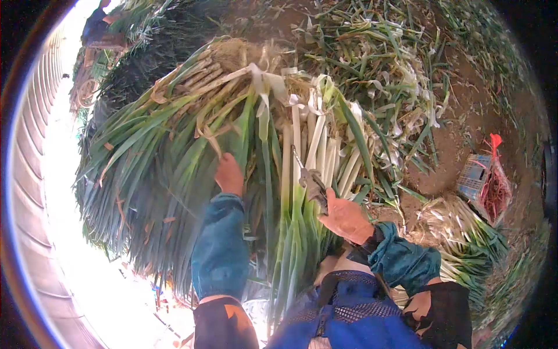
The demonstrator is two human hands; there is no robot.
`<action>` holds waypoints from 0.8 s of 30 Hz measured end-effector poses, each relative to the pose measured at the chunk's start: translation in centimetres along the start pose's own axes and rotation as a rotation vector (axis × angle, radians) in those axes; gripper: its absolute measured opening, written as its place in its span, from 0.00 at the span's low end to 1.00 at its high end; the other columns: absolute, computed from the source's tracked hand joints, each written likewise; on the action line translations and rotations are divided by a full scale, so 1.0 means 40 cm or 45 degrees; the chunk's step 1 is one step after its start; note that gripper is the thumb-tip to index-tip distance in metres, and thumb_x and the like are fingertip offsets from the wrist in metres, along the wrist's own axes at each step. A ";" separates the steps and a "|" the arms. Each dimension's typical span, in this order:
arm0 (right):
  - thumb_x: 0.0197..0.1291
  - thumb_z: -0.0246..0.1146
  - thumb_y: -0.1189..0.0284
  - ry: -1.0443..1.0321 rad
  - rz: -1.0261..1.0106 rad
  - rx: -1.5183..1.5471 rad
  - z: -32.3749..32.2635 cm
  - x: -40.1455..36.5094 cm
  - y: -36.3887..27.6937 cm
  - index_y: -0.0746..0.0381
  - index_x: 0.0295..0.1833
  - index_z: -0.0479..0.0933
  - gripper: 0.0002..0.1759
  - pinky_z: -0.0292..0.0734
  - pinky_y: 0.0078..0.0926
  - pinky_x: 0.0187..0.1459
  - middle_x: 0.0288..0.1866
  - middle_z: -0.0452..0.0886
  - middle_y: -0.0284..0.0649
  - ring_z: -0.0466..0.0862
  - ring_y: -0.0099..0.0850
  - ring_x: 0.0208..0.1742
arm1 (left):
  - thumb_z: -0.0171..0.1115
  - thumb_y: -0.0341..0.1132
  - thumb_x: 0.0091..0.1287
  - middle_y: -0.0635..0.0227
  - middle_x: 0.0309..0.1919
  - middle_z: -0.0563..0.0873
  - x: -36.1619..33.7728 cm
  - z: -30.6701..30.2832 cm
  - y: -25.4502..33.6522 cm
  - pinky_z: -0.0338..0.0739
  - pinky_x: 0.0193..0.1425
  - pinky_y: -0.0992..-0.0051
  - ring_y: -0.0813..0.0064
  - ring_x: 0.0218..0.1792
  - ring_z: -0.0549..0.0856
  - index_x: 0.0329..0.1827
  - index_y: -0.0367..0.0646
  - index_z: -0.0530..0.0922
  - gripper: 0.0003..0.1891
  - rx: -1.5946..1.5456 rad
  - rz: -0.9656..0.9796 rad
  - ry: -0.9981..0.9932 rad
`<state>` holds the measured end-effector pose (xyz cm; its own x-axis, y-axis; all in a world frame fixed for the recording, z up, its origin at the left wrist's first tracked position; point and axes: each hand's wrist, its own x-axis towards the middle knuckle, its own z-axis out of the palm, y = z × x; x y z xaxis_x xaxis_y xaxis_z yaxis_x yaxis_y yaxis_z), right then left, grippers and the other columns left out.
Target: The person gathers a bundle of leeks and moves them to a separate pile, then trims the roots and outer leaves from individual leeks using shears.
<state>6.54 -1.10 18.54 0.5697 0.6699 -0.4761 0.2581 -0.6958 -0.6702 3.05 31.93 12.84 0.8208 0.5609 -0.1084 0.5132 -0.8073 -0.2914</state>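
Note:
My left hand (230, 175) is closed on a yellowed leaf (210, 139) that hangs from a big pile of long green onions (145, 151). In my right hand (347, 219) is a grey air blow gun (314, 185), its thin metal nozzle pointing up and to the left. The nozzle overlaps several peeled green onions (317, 142) with clean white stalks, lying with their leaves toward my body. Above them, a loose whitish skin (264, 84) hangs over the pile, slightly blurred. The roots of the unpeeled onions form a brown tangle at the top.
Stripped leaves and skins (378, 75) cover the ground at the upper right. A bundle of green onions (459, 232) lies at the right, below a blue crate (474, 174) and a red net bag (496, 189). Another person (96, 26) is at the far upper left.

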 end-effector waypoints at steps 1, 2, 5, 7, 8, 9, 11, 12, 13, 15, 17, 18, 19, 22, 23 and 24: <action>0.50 0.62 0.61 -0.019 0.006 0.034 -0.001 0.004 -0.004 0.77 0.60 0.56 0.40 0.74 0.42 0.32 0.28 0.78 0.54 0.79 0.51 0.32 | 0.58 0.32 0.58 0.64 0.35 0.78 -0.024 -0.006 0.014 0.80 0.31 0.68 0.65 0.33 0.83 0.50 0.40 0.66 0.17 0.028 0.049 -0.028; 0.50 0.62 0.61 0.011 -0.068 0.044 0.001 0.001 -0.009 0.77 0.60 0.56 0.39 0.74 0.42 0.32 0.28 0.78 0.53 0.79 0.51 0.32 | 0.55 0.29 0.58 0.68 0.30 0.78 -0.068 -0.008 0.033 0.80 0.27 0.70 0.68 0.29 0.83 0.47 0.41 0.67 0.14 0.135 0.170 0.080; 0.50 0.62 0.61 0.034 -0.202 0.048 0.021 -0.013 -0.035 0.78 0.59 0.57 0.39 0.74 0.41 0.31 0.27 0.77 0.52 0.79 0.50 0.31 | 0.54 0.28 0.57 0.67 0.28 0.78 -0.253 -0.031 0.068 0.79 0.26 0.69 0.69 0.28 0.82 0.44 0.42 0.68 0.12 0.063 0.363 0.062; 0.50 0.62 0.61 -0.042 -0.172 0.019 0.045 -0.017 -0.058 0.77 0.59 0.58 0.39 0.74 0.41 0.31 0.26 0.76 0.51 0.79 0.50 0.30 | 0.54 0.28 0.56 0.66 0.28 0.78 -0.357 -0.046 0.067 0.79 0.25 0.69 0.68 0.28 0.82 0.42 0.42 0.69 0.11 -0.022 0.362 -0.061; 0.49 0.62 0.62 -0.046 -0.191 0.042 0.062 -0.012 -0.053 0.77 0.59 0.58 0.38 0.74 0.41 0.31 0.25 0.76 0.50 0.79 0.49 0.29 | 0.54 0.28 0.56 0.65 0.27 0.78 -0.400 -0.073 0.063 0.78 0.24 0.70 0.68 0.28 0.83 0.42 0.42 0.69 0.11 -0.064 0.359 -0.118; 0.49 0.62 0.62 -0.053 -0.173 0.008 0.080 -0.002 -0.043 0.77 0.59 0.58 0.38 0.74 0.41 0.31 0.26 0.76 0.50 0.79 0.49 0.29 | 0.55 0.28 0.55 0.65 0.27 0.78 -0.439 -0.096 0.060 0.78 0.24 0.70 0.67 0.29 0.83 0.41 0.41 0.70 0.11 -0.105 0.352 -0.172; 0.49 0.62 0.62 -0.064 -0.150 -0.064 0.123 0.024 -0.016 0.76 0.59 0.58 0.38 0.75 0.41 0.31 0.26 0.76 0.50 0.79 0.49 0.29 | 0.55 0.30 0.55 0.64 0.26 0.78 -0.521 -0.109 0.063 0.77 0.26 0.68 0.64 0.31 0.83 0.41 0.42 0.70 0.11 -0.151 0.476 -0.372; 0.49 0.62 0.61 -0.004 -0.103 0.008 0.131 0.031 -0.013 0.76 0.59 0.58 0.38 0.75 0.42 0.30 0.26 0.77 0.50 0.79 0.48 0.29 | 0.56 0.30 0.55 0.63 0.25 0.78 -0.534 -0.120 0.066 0.77 0.27 0.67 0.63 0.32 0.83 0.42 0.42 0.70 0.11 -0.177 0.543 -0.465; 0.49 0.62 0.61 -0.006 -0.114 -0.003 0.135 0.018 0.001 0.76 0.59 0.58 0.39 0.75 0.42 0.30 0.26 0.77 0.51 0.79 0.49 0.30 | 0.56 0.32 0.55 0.61 0.26 0.78 -0.537 -0.128 0.065 0.77 0.29 0.64 0.60 0.33 0.82 0.41 0.42 0.70 0.11 -0.299 0.594 -0.646; 0.49 0.62 0.60 -0.018 -0.127 -0.030 0.119 -0.023 0.019 0.76 0.59 0.58 0.39 0.75 0.42 0.30 0.27 0.77 0.51 0.80 0.49 0.30 | 0.56 0.35 0.56 0.58 0.27 0.79 -0.536 -0.137 0.069 0.76 0.34 0.60 0.55 0.35 0.82 0.41 0.41 0.71 0.11 -0.556 0.695 -1.017; 0.50 0.62 0.60 -0.139 -0.023 -0.041 0.083 -0.051 0.022 0.76 0.59 0.57 0.39 0.75 0.42 0.31 0.28 0.77 0.53 0.80 0.49 0.31 | 0.53 0.43 0.61 0.50 0.35 0.79 -0.449 -0.116 0.061 0.72 0.43 0.55 0.47 0.39 0.79 0.39 0.43 0.75 0.13 -0.746 0.718 -0.789; 0.51 0.62 0.59 -0.203 0.030 -0.044 0.071 -0.064 0.020 0.77 0.59 0.57 0.39 0.75 0.42 0.32 0.28 0.77 0.53 0.80 0.49 0.32 | 0.49 0.42 0.63 0.50 0.37 0.79 -0.400 -0.096 0.091 0.71 0.42 0.54 0.46 0.41 0.78 0.39 0.44 0.74 0.12 -0.808 0.294 -0.803; 0.51 0.61 0.59 -0.201 0.032 -0.035 0.062 -0.073 0.015 0.77 0.59 0.57 0.39 0.75 0.42 0.32 0.29 0.77 0.54 0.80 0.49 0.33 | 0.48 0.41 0.63 0.49 0.39 0.78 -0.342 -0.066 0.103 0.71 0.43 0.54 0.46 0.43 0.77 0.39 0.42 0.73 0.12 -0.836 0.171 -0.784; 0.52 0.61 0.59 -0.195 0.008 -0.004 0.044 -0.093 -0.001 0.77 0.59 0.57 0.39 0.74 0.42 0.34 0.30 0.77 0.55 0.79 0.50 0.34 | 0.53 0.44 0.60 0.46 0.36 0.79 -0.255 0.032 0.189 0.71 0.44 0.53 0.43 0.40 0.78 0.37 0.37 0.73 0.16 -0.933 -0.011 -0.420; 0.52 0.61 0.59 -0.196 -0.010 0.005 0.036 -0.095 -0.007 0.77 0.59 0.57 0.39 0.74 0.42 0.34 0.30 0.77 0.55 0.79 0.50 0.34 | 0.55 0.44 0.59 0.45 0.36 0.80 -0.242 0.032 0.215 0.72 0.44 0.53 0.43 0.40 0.78 0.37 0.37 0.73 0.16 -0.927 -0.085 -0.437; 0.52 0.61 0.59 -0.202 -0.027 0.017 0.035 -0.098 -0.010 0.77 0.59 0.57 0.39 0.74 0.42 0.35 0.30 0.77 0.55 0.79 0.50 0.35 | 0.57 0.44 0.57 0.45 0.36 0.80 -0.237 0.026 0.235 0.72 0.44 0.53 0.44 0.41 0.79 0.37 0.37 0.73 0.17 -0.917 -0.160 -0.460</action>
<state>3.10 -3.10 19.89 0.4337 0.7176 -0.5449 0.2579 -0.6783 -0.6880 -0.17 19.21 10.14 0.6779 0.5803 -0.4514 0.7325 -0.5854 0.3475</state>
